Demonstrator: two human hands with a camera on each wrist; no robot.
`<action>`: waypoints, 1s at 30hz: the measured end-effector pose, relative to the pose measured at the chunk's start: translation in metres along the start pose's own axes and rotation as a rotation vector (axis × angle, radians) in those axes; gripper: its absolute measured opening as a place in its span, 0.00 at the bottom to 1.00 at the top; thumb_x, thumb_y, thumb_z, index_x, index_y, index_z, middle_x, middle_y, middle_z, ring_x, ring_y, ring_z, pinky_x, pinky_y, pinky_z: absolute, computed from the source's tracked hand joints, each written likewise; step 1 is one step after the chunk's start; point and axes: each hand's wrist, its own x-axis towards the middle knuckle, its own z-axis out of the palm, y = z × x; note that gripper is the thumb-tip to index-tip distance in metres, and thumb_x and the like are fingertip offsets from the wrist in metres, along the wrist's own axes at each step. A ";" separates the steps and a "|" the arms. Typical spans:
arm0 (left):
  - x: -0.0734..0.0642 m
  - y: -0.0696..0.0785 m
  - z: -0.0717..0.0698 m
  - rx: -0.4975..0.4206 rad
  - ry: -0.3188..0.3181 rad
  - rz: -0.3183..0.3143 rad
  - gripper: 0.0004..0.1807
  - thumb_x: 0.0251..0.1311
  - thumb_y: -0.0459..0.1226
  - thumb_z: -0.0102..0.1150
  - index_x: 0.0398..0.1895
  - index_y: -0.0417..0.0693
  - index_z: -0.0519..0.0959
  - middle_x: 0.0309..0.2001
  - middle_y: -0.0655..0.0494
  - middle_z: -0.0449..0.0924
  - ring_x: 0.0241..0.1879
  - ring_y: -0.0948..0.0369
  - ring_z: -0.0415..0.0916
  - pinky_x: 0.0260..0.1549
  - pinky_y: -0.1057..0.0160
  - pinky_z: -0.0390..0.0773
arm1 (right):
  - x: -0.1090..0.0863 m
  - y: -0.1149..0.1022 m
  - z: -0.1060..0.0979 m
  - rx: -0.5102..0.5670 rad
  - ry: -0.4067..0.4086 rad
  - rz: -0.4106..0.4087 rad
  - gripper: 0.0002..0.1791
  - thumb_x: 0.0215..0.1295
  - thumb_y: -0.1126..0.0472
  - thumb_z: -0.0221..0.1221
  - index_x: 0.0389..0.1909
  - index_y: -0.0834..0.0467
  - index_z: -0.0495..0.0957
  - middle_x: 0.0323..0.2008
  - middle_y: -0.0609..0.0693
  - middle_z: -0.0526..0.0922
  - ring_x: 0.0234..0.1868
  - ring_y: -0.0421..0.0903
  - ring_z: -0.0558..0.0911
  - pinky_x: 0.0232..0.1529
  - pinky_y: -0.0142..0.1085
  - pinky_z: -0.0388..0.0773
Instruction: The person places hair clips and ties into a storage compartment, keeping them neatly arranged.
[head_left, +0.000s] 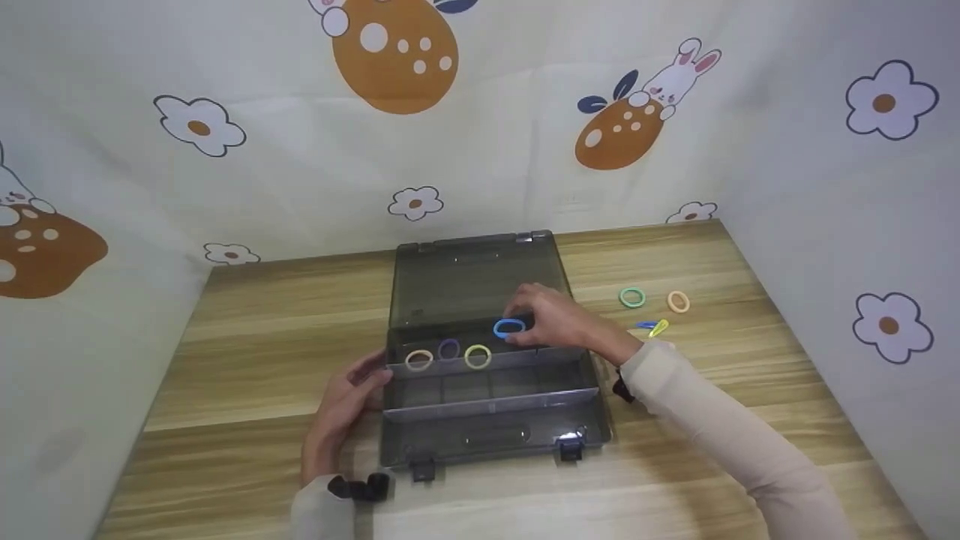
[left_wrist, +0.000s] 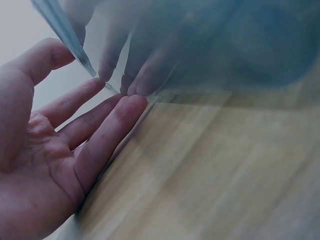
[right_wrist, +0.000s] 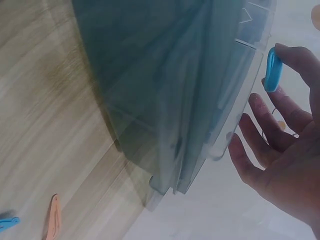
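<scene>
A dark translucent plastic storage box (head_left: 491, 420) lies on the table with its lid (head_left: 472, 285) folded back. My right hand (head_left: 559, 319) pinches a blue hair tie (head_left: 509, 328) between thumb and index finger, over the back compartment; the right wrist view also shows the blue hair tie (right_wrist: 273, 70) at the fingertips. Left of it, a peach hair tie (head_left: 419, 361), a purple hair tie (head_left: 449, 349) and a yellow hair tie (head_left: 478, 357) sit in a row along that compartment. My left hand (head_left: 341, 405) rests its extended fingers (left_wrist: 112, 125) against the box's left wall, thumb at the rim.
Right of the box lie a green hair tie (head_left: 632, 298), another peach hair tie (head_left: 678, 302), a blue hair clip (head_left: 646, 325) and a yellow hair clip (head_left: 658, 328). An orange clip (right_wrist: 53, 217) shows in the right wrist view. A patterned curtain (head_left: 495, 165) hangs behind the table.
</scene>
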 end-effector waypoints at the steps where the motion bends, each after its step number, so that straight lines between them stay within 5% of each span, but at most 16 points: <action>1: 0.000 0.000 0.000 0.002 -0.001 -0.001 0.27 0.64 0.34 0.64 0.66 0.38 0.74 0.65 0.41 0.77 0.67 0.50 0.72 0.57 0.77 0.69 | 0.000 -0.001 0.000 -0.002 -0.003 0.002 0.20 0.58 0.50 0.70 0.48 0.56 0.84 0.52 0.54 0.82 0.57 0.54 0.79 0.60 0.52 0.76; 9: -0.001 0.000 -0.001 0.026 -0.002 0.003 0.27 0.64 0.35 0.64 0.66 0.39 0.74 0.65 0.42 0.77 0.67 0.52 0.72 0.58 0.78 0.69 | 0.003 -0.003 0.003 -0.027 -0.023 0.013 0.20 0.57 0.50 0.70 0.48 0.56 0.84 0.54 0.55 0.81 0.60 0.55 0.76 0.64 0.54 0.73; 16: -0.002 0.001 -0.002 0.014 -0.025 -0.016 0.28 0.65 0.37 0.64 0.67 0.41 0.73 0.67 0.43 0.75 0.70 0.52 0.68 0.66 0.70 0.66 | 0.005 0.000 0.007 -0.064 -0.017 -0.026 0.20 0.56 0.51 0.71 0.46 0.56 0.84 0.56 0.56 0.81 0.64 0.59 0.75 0.76 0.58 0.58; 22: -0.001 0.000 -0.003 0.007 -0.024 -0.023 0.27 0.65 0.36 0.63 0.67 0.41 0.74 0.67 0.43 0.75 0.71 0.51 0.68 0.73 0.55 0.61 | 0.006 0.000 0.009 -0.067 -0.027 -0.011 0.22 0.55 0.50 0.72 0.49 0.56 0.84 0.57 0.57 0.80 0.63 0.60 0.75 0.68 0.58 0.69; 30: -0.002 0.000 -0.002 -0.001 -0.017 -0.026 0.26 0.64 0.36 0.64 0.66 0.42 0.75 0.66 0.45 0.77 0.70 0.53 0.69 0.73 0.57 0.61 | 0.005 0.000 0.007 -0.025 -0.039 0.000 0.28 0.55 0.48 0.72 0.56 0.55 0.82 0.62 0.58 0.77 0.66 0.59 0.73 0.69 0.58 0.68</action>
